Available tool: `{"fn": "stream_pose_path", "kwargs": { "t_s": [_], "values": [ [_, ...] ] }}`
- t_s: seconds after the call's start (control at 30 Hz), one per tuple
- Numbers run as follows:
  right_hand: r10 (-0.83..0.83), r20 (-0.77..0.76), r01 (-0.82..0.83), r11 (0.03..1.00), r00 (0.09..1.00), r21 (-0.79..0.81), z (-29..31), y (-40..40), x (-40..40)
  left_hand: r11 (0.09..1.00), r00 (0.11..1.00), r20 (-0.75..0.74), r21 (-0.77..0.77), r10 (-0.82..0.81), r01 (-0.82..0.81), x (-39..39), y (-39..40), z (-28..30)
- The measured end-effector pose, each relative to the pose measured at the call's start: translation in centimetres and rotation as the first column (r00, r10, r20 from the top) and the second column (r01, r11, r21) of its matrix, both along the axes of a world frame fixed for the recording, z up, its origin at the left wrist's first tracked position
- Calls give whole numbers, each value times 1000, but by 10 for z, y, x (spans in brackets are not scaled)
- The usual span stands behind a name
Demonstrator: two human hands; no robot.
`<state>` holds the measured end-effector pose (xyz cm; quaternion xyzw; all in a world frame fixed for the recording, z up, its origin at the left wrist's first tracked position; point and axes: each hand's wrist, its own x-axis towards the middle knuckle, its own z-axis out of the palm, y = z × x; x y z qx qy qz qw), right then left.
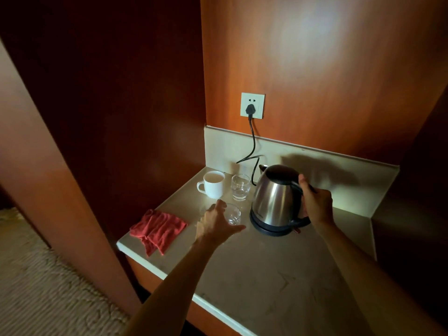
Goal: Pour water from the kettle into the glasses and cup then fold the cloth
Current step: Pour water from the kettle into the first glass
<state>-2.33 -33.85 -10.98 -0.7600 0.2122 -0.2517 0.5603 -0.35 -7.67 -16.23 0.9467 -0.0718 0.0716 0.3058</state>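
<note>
In the head view, the right hand [315,204] grips the black handle of the upright steel kettle [276,200] on its black base at centre. The left hand [215,226], fingers spread, cups the near clear glass [233,214]. At ten o'clock of the kettle stand a second clear glass [240,187] and a white ceramic cup [213,184]; the crumpled red cloth [157,230] lies at eight o'clock on the beige counter [278,275].

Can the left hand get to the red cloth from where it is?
Probably yes. The left hand hovers by the near glass, and the red cloth lies just to its left on the counter with nothing between them.

Red cloth [157,230], white cup [213,184], steel kettle [274,197]
</note>
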Motion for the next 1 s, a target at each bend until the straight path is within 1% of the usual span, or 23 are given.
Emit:
{"fn": "stream_pose_path", "kwargs": {
  "t_s": [0.13,0.23,0.27,0.37,0.4,0.5,0.57,0.67,0.77,0.87,1.0],
  "values": [
    [-3,1,3,1000,1000,-3,1,1,1,994,1000,-15,-108,-15,14,3,1,-17],
    [6,21,-7,1000,1000,8,-1,1,1,961,994,-27,-259,-103,93,4,6,-33],
    [8,28,-8,1000,1000,11,-3,1,1,939,991,-38,-327,-127,108,4,8,-38],
    [1,30,-1,1000,1000,10,-3,0,1,835,985,-82,-544,-153,84,2,13,-46],
    [4,30,-5,1000,1000,11,-3,0,1,809,980,-97,-582,-171,84,2,16,-47],
    [21,38,-21,1000,999,12,-3,0,1,716,943,-151,-689,-296,114,10,28,-52],
    [16,41,-17,1000,999,15,-4,0,2,700,924,-163,-700,-346,139,16,37,-54],
    [-3,44,2,1000,999,20,-4,1,3,726,917,-178,-671,-357,152,21,43,-52],
    [1,35,-2,1000,999,19,-1,2,1,724,901,-196,-669,-387,165,25,44,-47],
    [25,-18,-25,999,1000,23,2,0,1,722,898,-178,-665,-403,192,25,43,-45],
    [57,-69,-52,996,996,67,7,-1,0,737,912,-169,-650,-375,183,21,41,-48]
  ]
}}
